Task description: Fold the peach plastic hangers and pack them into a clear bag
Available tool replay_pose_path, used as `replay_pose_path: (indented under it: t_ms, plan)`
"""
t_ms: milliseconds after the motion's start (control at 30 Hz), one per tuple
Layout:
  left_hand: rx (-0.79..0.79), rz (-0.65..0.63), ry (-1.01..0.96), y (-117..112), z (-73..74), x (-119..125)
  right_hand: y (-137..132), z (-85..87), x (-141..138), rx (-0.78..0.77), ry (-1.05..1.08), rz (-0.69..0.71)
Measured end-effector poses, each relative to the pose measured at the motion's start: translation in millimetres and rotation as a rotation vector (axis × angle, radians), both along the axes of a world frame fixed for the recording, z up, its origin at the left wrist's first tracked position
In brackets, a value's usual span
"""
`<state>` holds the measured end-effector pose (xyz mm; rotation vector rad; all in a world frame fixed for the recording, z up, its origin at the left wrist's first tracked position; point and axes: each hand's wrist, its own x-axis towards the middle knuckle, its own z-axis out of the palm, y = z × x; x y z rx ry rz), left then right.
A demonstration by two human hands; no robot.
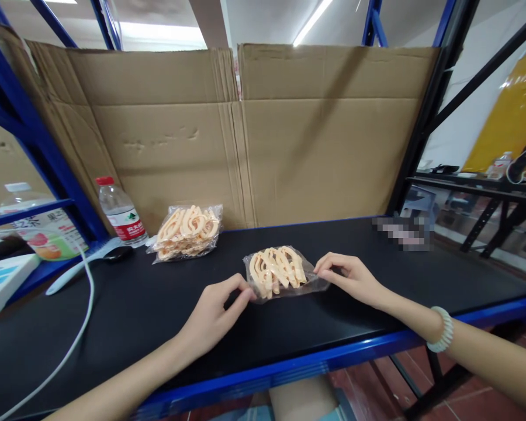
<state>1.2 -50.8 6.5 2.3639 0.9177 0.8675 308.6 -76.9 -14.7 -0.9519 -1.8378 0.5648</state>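
A clear plastic bag [277,271] of pale, cream-coloured looped pieces lies flat on the black tabletop in front of me. My left hand [219,313] pinches its lower left corner between thumb and fingers. At the bag's right end, my right hand [349,279] pinches the loose plastic edge. Behind and to the left rests a stack of similar clear bags [188,231] with the same looped pieces; neither hand touches it. What the pieces are made of I cannot tell.
A red-capped water bottle [121,213] stands at the back left, near a light-blue handled tool [76,272]. A white cable [90,292] crosses the left side. Cardboard panels [324,140] wall the back, and a blue metal edge [333,356] runs along the front.
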Motion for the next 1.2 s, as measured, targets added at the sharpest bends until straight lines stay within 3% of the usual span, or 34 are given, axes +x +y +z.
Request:
replay_pose_path:
  t_ms: [133, 233, 433, 533, 667, 933, 1067, 1200]
  plan:
    - [-0.293, 0.088, -0.171, 6.9, -5.8, -1.8, 1.9, -3.4, 2.0, -0.231, 0.127, -0.041]
    - [-0.367, 0.094, -0.203, 12.4, -13.5, -0.3, 5.8, -7.4, -4.4, -0.331, 0.160, -0.077]
    - [-0.087, 0.217, -0.066, 14.3, -19.4, 3.0, 10.9, -11.4, -17.7, -0.311, 0.186, -0.053]
    - [0.021, 0.154, 0.018, 11.9, -19.3, 3.4, 7.2, -9.8, -17.3, -0.243, 0.042, -0.010]
    - [0.162, 0.098, 0.155, 8.5, -22.1, 2.5, -0.6, -8.9, -16.2, -0.085, -0.235, -0.110]
    - [0.389, 0.041, 0.276, -5.7, -18.2, -3.6, -16.1, -7.9, -17.5, 0.174, -0.518, -0.144]
    - [0.386, -0.099, 0.384, -15.7, -10.2, -10.3, -29.7, -2.1, -13.9, 0.290, -0.758, -0.119]
    - [0.364, -0.098, 0.442, -34.0, -9.4, -19.8, -49.4, -0.6, -8.5, 0.250, -0.867, -0.046]
